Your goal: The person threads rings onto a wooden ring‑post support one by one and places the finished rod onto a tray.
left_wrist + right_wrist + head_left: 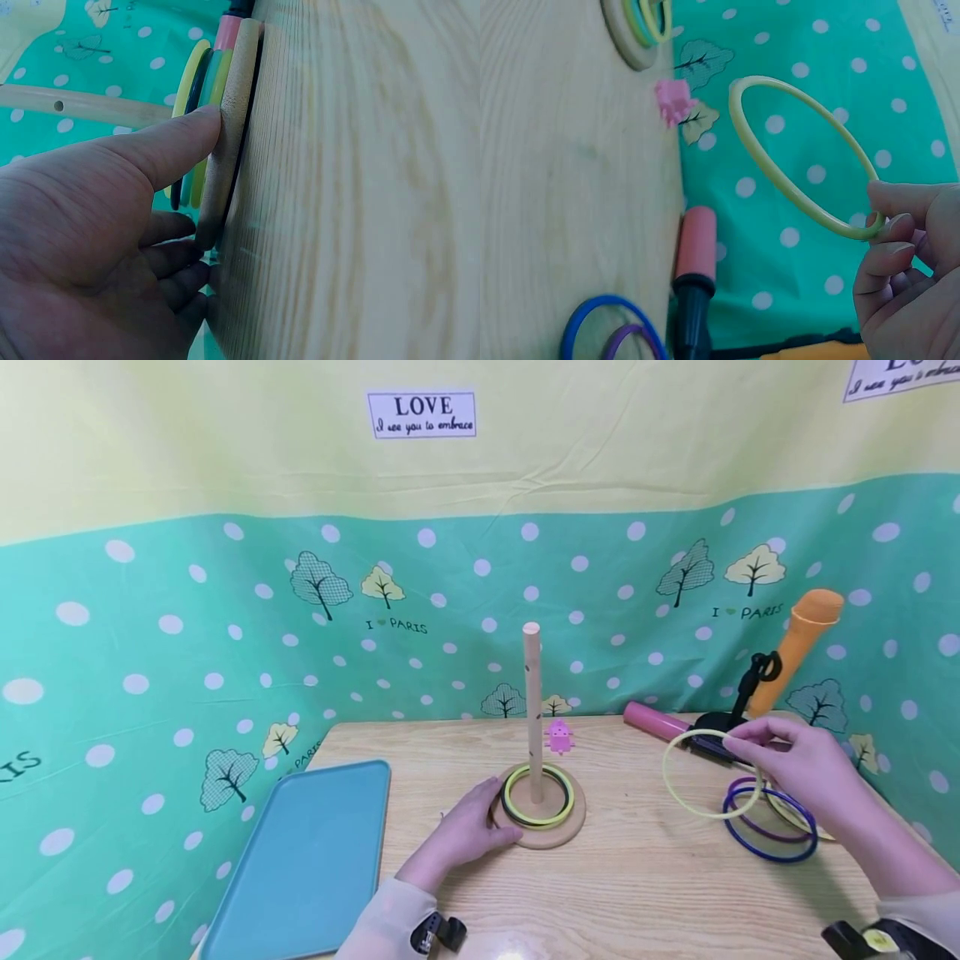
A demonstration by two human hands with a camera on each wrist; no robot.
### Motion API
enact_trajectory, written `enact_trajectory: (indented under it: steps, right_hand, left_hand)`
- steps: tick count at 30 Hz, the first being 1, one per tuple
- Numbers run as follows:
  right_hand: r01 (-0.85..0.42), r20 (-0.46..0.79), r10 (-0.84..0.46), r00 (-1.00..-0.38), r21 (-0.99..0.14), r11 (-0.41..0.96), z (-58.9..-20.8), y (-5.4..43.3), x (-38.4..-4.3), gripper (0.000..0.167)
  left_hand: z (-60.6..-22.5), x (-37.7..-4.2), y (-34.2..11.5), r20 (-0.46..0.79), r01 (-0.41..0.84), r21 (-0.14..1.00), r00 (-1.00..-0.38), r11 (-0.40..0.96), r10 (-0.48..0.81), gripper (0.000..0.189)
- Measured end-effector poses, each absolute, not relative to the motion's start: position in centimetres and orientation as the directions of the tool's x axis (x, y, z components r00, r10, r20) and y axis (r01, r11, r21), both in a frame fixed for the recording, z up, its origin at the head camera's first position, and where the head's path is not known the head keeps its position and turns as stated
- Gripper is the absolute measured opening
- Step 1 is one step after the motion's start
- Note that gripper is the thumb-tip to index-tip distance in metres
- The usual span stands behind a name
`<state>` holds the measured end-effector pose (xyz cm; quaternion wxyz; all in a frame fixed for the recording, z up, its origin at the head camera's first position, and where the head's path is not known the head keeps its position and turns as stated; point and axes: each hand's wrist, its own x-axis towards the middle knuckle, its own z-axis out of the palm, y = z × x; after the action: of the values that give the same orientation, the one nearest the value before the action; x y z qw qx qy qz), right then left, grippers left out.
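Note:
A ring-toss stand has an upright wooden peg point(533, 710) on a round wooden base point(551, 837). Around the peg's foot lie several stacked rings point(572, 806), with yellow, black and green showing in the left wrist view. My left hand point(468, 827) holds the base's left rim, thumb at the near side point(97, 217). Raised above the table at the right, a pale yellow ring point(667, 787) is pinched between the thumb and fingers of my right hand point(806, 768). Below that hand are a blue ring point(772, 858), a purple ring point(787, 838) and another pale ring, partly hidden.
On the left lies a blue-green tray point(307, 852). A small pink figure point(558, 737) sits behind the base. Farther right are a pink-and-black pump-like cylinder point(654, 720) and an orange toy microphone point(798, 647) on a black stand. A patterned cloth point(450, 568) hangs behind the table.

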<state>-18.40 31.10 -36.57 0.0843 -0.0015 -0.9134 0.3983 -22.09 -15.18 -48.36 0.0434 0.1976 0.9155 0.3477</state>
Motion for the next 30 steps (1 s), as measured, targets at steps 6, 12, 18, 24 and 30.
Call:
enact_trajectory:
  steps: [6, 12, 18, 24, 30]
  right_hand:
    - [-0.073, 0.14, 0.062, -0.988, -0.788, 0.612, -35.4, 30.0, -18.7, 0.052]
    - [-0.093, 0.151, 0.055, -0.987, -0.816, 0.571, -34.0, 28.7, -18.7, 0.049]
    - [-0.121, 0.179, 0.057, -0.982, -0.833, 0.54, -32.7, 27.5, -18.8, 0.051]
    - [-0.155, 0.204, 0.052, -0.978, -0.865, 0.477, -31.5, 26.5, -19.1, 0.049]
    - [-0.174, 0.221, 0.055, -0.974, -0.876, 0.45, -30.4, 25.4, -19.3, 0.047]
  left_hand:
    - [-48.4, -22.2, -15.2, 0.076, 0.348, 0.65, -0.914, 0.676, 0.398, 0.093]
    - [-48.5, -22.2, -15.2, 0.083, 0.354, 0.651, -0.913, 0.672, 0.4, 0.093]
    - [-48.6, -22.2, -15.2, 0.083, 0.354, 0.651, -0.912, 0.672, 0.401, 0.094]
    - [-48.6, -22.2, -15.2, 0.081, 0.351, 0.658, -0.913, 0.666, 0.4, 0.094]
    - [-48.6, -22.1, -15.2, 0.083, 0.351, 0.66, -0.913, 0.664, 0.4, 0.093]
